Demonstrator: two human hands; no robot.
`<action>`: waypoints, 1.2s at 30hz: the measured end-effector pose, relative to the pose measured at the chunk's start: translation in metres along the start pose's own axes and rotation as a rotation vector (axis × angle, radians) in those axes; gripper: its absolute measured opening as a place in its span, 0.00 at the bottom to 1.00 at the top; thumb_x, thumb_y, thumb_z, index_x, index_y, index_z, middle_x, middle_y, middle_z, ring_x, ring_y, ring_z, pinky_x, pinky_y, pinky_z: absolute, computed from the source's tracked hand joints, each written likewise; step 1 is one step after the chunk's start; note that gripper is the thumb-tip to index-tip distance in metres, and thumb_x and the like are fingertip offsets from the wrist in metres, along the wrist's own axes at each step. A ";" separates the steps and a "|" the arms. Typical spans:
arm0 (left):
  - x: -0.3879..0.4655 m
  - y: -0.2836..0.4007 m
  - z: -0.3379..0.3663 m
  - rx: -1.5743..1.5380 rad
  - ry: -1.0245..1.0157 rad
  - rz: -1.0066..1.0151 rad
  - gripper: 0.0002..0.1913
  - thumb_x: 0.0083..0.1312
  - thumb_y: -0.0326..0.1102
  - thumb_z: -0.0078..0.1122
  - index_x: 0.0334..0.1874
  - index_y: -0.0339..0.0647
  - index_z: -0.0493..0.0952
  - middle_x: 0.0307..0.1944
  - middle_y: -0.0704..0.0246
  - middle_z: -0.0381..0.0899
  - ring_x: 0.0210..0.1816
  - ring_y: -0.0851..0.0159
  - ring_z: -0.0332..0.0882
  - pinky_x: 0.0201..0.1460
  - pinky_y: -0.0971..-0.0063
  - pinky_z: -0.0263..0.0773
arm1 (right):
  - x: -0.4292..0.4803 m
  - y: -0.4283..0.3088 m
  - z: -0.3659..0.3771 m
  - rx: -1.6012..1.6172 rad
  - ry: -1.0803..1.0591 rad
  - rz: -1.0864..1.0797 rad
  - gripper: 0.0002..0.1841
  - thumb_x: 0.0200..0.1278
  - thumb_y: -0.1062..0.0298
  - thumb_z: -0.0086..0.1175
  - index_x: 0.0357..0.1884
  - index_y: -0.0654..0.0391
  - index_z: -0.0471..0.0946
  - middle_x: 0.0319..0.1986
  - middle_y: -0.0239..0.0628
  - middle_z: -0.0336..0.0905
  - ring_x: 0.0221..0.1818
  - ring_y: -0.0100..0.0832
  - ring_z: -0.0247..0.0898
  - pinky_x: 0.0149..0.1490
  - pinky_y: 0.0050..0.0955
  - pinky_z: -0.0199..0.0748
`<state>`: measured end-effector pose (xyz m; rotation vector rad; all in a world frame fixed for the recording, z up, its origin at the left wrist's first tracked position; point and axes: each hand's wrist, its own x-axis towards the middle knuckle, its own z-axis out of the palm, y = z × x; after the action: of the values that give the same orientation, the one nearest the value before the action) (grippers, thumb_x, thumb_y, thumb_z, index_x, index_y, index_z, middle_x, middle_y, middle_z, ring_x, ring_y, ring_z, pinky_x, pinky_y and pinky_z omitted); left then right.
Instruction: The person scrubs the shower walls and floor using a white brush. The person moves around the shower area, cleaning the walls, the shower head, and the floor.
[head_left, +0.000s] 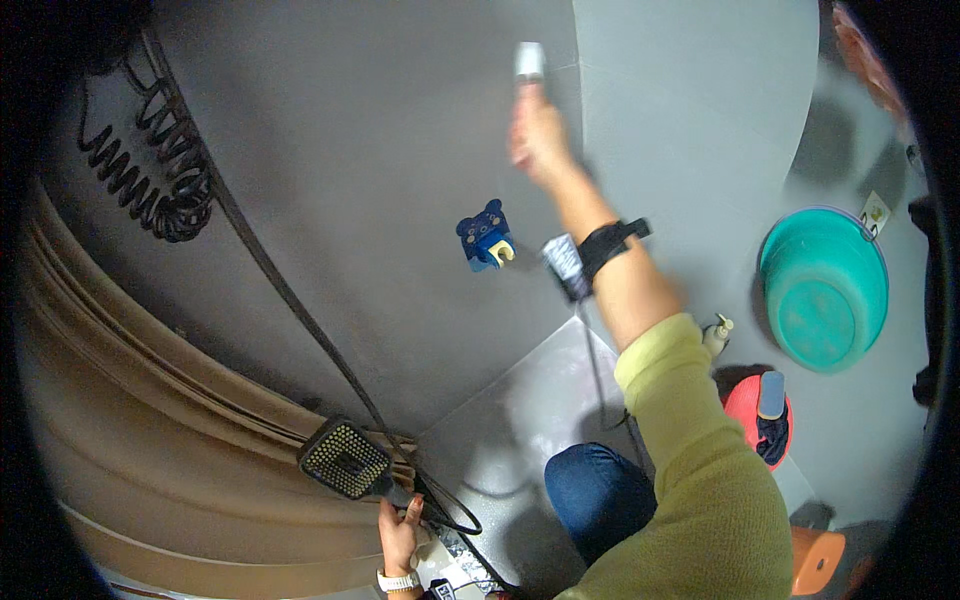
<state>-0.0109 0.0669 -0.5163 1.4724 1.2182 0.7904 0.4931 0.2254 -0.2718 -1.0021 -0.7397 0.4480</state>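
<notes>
My left hand (401, 532), with a white watch at the wrist, grips the handle of a black square shower head (346, 459). Its nozzle face is turned upward and no water shows. Stretched far forward, my right hand (541, 135) is blurred and holds a small white object (529, 60), too blurred to name. A device with a black strap (574, 262) is on my right forearm, and a cable hangs from it. Left of that forearm, a dark blue bear-shaped holder (484, 232) with a cream hook is fixed to the grey tiled wall (360, 187).
At left are a black coiled hose (150, 172) and a brown curtain (187, 450). To the right stand a pump bottle (718, 337), a green basin (821, 300), a red basin (742, 401) with a brush and dark cloth, and an orange stool (816, 561). Part of a person (866, 56) shows top right.
</notes>
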 end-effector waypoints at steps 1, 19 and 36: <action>0.000 0.000 0.002 0.001 0.004 0.012 0.15 0.66 0.31 0.66 0.49 0.33 0.72 0.43 0.65 0.80 0.44 0.68 0.74 0.49 0.75 0.70 | -0.020 0.004 0.022 -0.225 -0.110 -0.102 0.25 0.75 0.43 0.41 0.26 0.51 0.73 0.17 0.27 0.69 0.13 0.25 0.64 0.18 0.27 0.64; 0.001 0.016 0.011 -0.043 -0.001 0.032 0.14 0.67 0.28 0.63 0.52 0.35 0.72 0.47 0.67 0.78 0.45 0.70 0.75 0.51 0.76 0.71 | -0.078 0.103 0.021 0.072 -0.132 0.116 0.31 0.72 0.33 0.37 0.21 0.49 0.65 0.10 0.24 0.57 0.07 0.21 0.55 0.11 0.23 0.51; 0.004 0.005 0.014 0.091 0.057 -0.055 0.13 0.68 0.29 0.62 0.50 0.35 0.72 0.42 0.68 0.79 0.44 0.70 0.74 0.50 0.75 0.70 | -0.065 0.079 0.007 0.944 0.311 0.462 0.29 0.65 0.26 0.38 0.28 0.44 0.58 0.17 0.24 0.53 0.12 0.21 0.50 0.14 0.20 0.43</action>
<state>0.0040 0.0666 -0.5153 1.4921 1.3476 0.7534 0.4432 0.2260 -0.3615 -0.3102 0.0394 0.9071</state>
